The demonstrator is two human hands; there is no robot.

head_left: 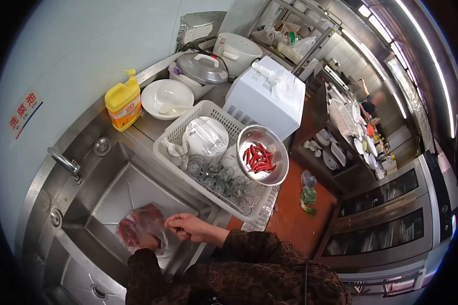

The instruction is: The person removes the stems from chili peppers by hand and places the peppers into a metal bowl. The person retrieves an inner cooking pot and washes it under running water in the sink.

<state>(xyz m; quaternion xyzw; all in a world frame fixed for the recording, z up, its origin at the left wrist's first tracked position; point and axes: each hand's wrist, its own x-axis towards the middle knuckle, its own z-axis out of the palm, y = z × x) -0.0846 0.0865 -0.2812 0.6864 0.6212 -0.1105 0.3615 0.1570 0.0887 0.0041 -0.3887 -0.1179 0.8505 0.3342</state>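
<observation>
In the sink [124, 190] lies a clear plastic bag [135, 223] with dark red contents. My left hand [149, 242] is at the bag's lower right side, its fingers largely hidden by the film and the contents. Just right of the bag, my right hand [185, 226] is closed, fingertips pinched together at the bag's loose edge. Beyond both hands a plastic basket [163, 152] holds glasses [213, 178] and a wrapped white stack [205, 137]. A steel bowl of red chillies [259, 157] rests on the basket's right side.
A faucet [66, 162] stands at the left sink edge. Behind are a yellow bottle [123, 104], a white bowl [158, 91], a lidded pot [202, 68] and a white appliance [269, 96]. Green vegetables [308, 195] lie on the floor; a person [369, 105] is far off.
</observation>
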